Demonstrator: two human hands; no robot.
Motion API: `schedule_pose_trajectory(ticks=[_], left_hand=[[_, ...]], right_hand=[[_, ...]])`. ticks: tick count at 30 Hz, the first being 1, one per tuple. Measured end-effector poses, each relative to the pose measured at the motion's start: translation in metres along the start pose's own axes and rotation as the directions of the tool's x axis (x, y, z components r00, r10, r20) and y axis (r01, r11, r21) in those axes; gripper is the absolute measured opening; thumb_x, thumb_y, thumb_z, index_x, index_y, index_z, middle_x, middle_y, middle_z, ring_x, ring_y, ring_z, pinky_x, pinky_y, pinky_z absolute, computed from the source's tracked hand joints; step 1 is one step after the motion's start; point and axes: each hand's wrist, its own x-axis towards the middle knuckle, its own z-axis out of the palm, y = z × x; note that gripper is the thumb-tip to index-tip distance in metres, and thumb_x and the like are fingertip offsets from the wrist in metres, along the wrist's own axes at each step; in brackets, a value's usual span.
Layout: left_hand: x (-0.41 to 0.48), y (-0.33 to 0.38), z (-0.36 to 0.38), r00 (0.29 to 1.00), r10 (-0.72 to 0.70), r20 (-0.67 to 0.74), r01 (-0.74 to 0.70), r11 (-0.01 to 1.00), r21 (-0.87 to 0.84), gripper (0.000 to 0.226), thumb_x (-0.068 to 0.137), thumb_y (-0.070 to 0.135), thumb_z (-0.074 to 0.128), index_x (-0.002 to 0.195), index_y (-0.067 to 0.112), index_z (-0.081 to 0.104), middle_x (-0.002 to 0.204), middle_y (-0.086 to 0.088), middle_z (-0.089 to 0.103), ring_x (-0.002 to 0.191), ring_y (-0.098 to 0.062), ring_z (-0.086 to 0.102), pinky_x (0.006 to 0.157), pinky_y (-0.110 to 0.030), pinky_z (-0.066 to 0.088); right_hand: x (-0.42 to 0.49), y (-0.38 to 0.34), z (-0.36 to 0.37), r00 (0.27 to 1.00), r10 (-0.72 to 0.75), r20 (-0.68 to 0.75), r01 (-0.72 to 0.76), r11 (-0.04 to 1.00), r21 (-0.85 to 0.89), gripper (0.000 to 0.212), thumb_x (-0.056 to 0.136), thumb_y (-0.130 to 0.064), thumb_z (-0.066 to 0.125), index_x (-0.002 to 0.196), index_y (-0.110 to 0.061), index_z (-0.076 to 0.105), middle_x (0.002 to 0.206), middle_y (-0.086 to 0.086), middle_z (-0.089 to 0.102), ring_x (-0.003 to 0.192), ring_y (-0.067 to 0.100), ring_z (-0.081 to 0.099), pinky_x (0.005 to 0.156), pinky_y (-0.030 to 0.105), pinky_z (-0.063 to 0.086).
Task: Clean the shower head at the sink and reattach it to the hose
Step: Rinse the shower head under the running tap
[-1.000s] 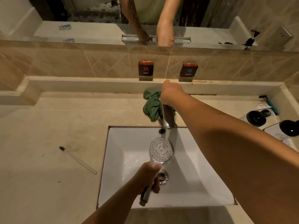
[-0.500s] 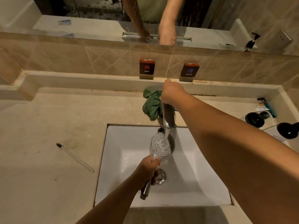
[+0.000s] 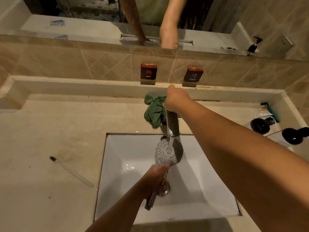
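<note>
- Nearest the camera, the left hand point(image 3: 155, 180) wraps its fingers round the metal handle of the shower head point(image 3: 168, 153) and holds it low inside the white sink point(image 3: 209, 190), above the drain point(image 3: 164, 190)
- The shower head's round spray face is turned up directly under the tap point(image 3: 172, 124), and a thin stream of water point(image 3: 169, 144) lands on its middle; the step in hand appears to be the rinse
- The right hand point(image 3: 175, 101) reaches across the sink and closes over the top of the tap, with its fingertips hidden beneath; the two hands are well apart
- The likely next move is to shut off the water, tip the shower head to drain it and carry it to the hose, which is not in view; the wet handle probably calls for a firm grip
- On the beige stone counter point(image 3: 41, 131) a toothbrush point(image 3: 70, 171) lies left of the sink, a green cloth point(image 3: 154, 113) sits bunched just beside the tap, and dark-capped bottles point(image 3: 260, 126) stand at the far right
- Beyond, small HOT point(image 3: 148, 72) and COLD point(image 3: 193, 74) signs stand on a raised ledge against a tiled wall, and a mirror point(image 3: 83, 22) above reflects the person's arms
</note>
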Motion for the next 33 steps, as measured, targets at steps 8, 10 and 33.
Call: schedule_pose_trajectory(ticks=[8, 10, 33], left_hand=[[0.001, -0.007, -0.004, 0.999, 0.012, -0.039, -0.009, 0.998, 0.066, 0.040, 0.098, 0.042, 0.052, 0.099, 0.003, 0.048, 0.054, 0.000, 0.050, 0.036, -0.014, 0.041, 0.035, -0.022, 0.039], [0.001, -0.010, -0.006, 0.998, -0.013, -0.061, 0.018, 0.996, 0.084, 0.040, 0.098, 0.043, 0.053, 0.103, 0.003, 0.049, 0.053, 0.001, 0.051, 0.036, -0.013, 0.042, 0.034, -0.022, 0.040], [-0.005, -0.014, -0.005, 0.988, -0.103, -0.113, 0.114, 0.989, 0.095, 0.043, 0.098, 0.047, 0.052, 0.092, 0.004, 0.053, 0.049, 0.004, 0.051, 0.035, -0.012, 0.044, 0.035, -0.022, 0.043]], right_hand=[[0.000, 0.000, 0.000, 1.000, 0.009, -0.007, -0.009, 1.000, 0.022, 0.051, 0.089, -0.020, 0.068, 0.131, -0.012, 0.041, 0.119, 0.015, 0.055, 0.092, 0.028, 0.046, 0.065, 0.034, 0.040], [-0.001, 0.000, 0.000, 1.000, 0.008, -0.013, -0.008, 1.000, 0.023, 0.050, 0.088, -0.020, 0.068, 0.130, -0.012, 0.042, 0.119, 0.015, 0.055, 0.092, 0.028, 0.045, 0.065, 0.034, 0.039], [-0.006, 0.001, 0.007, 0.995, 0.020, -0.093, -0.012, 0.996, 0.088, 0.049, 0.085, -0.022, 0.067, 0.128, -0.013, 0.044, 0.119, 0.016, 0.055, 0.105, 0.031, 0.054, 0.068, 0.035, 0.042]])
